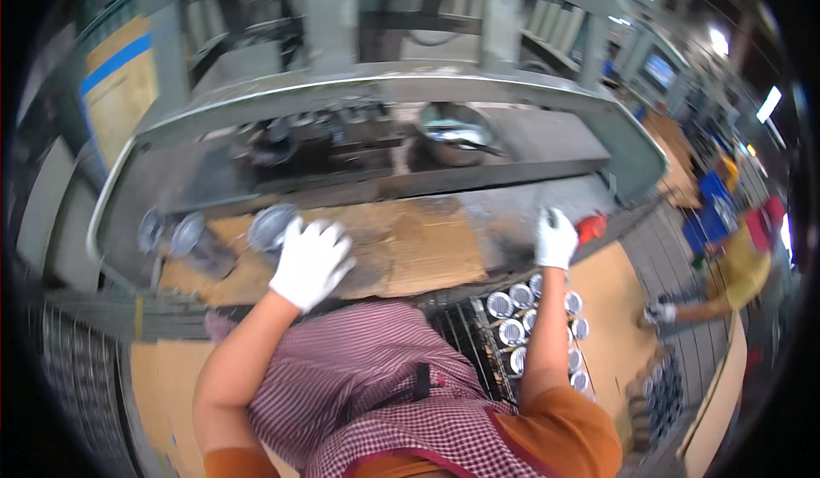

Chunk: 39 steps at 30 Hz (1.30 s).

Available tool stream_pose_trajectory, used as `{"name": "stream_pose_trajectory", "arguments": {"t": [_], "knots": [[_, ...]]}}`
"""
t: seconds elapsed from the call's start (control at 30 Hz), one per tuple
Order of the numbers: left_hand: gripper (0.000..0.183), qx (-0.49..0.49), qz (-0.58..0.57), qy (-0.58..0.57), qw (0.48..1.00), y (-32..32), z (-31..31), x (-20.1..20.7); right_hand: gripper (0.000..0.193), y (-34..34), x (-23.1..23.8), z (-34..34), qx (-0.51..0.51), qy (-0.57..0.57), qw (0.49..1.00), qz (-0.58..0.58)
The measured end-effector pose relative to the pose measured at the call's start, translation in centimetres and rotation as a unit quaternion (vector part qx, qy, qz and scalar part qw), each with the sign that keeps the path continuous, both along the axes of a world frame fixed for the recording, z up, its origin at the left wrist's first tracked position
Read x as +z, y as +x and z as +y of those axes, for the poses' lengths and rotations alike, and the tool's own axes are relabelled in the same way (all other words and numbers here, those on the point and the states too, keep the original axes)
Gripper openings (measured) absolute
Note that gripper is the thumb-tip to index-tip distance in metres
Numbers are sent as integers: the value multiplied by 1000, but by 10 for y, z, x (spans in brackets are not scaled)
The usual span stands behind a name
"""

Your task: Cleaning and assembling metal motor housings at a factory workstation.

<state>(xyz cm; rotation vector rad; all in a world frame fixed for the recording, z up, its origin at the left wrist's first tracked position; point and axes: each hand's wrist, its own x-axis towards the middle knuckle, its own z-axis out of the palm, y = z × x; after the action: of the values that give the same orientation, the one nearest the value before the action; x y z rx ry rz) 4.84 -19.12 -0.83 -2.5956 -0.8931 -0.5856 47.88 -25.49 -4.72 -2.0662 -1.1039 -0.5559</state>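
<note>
My left hand (311, 263), in a white glove, is over the cardboard at the bench's front edge. Its fingers are apart, and it overlaps the right side of a grey metal cup-shaped part (270, 225); whether they touch, I cannot tell. Two similar parts are farther left, one of them a longer cylinder (203, 247) lying tilted. My right hand (557, 240), also gloved in white, is closed at the bench's right side. Something small and dark shows at its fingertips, too blurred to name. Right beside it is a red object (591, 228).
A metal bowl (437, 146) with a dark-handled tool in it stands on the raised ledge. Dark metal fixtures (275, 140) are left of it. Several round ribbed parts (512, 332) stand below my right forearm. Another person (741, 264) works at far right.
</note>
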Motion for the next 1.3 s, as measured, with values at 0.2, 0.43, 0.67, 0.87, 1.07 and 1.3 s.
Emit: {"name": "stream_pose_trajectory", "arguments": {"t": [0.2, 0.43, 0.67, 0.87, 1.07, 1.3], "knots": [[37, -57, -33, -8, 998, 22, -13, 11, 29, -4, 6, -9, 32, 40, 997, 58], [59, 236, -77, -110, 962, -20, 12, 26, 27, 0, 4, -10, 18, 38, 998, 48], [56, 250, -77, -205, 943, -34, 24, 12, 24, 8, -10, 2, 19, 66, 998, -15], [49, 253, -61, -113, 959, -53, 41, 5, 27, 3, -2, -4, 21, 56, 998, -7], [40, 341, -49, -69, 936, -60, 40, 20, 28, 3, -3, -2, 25, 35, 999, -1], [36, 143, -108, 37, 983, -32, 34, 7, 27, 2, -1, -1, 29, 24, 999, 33]]}}
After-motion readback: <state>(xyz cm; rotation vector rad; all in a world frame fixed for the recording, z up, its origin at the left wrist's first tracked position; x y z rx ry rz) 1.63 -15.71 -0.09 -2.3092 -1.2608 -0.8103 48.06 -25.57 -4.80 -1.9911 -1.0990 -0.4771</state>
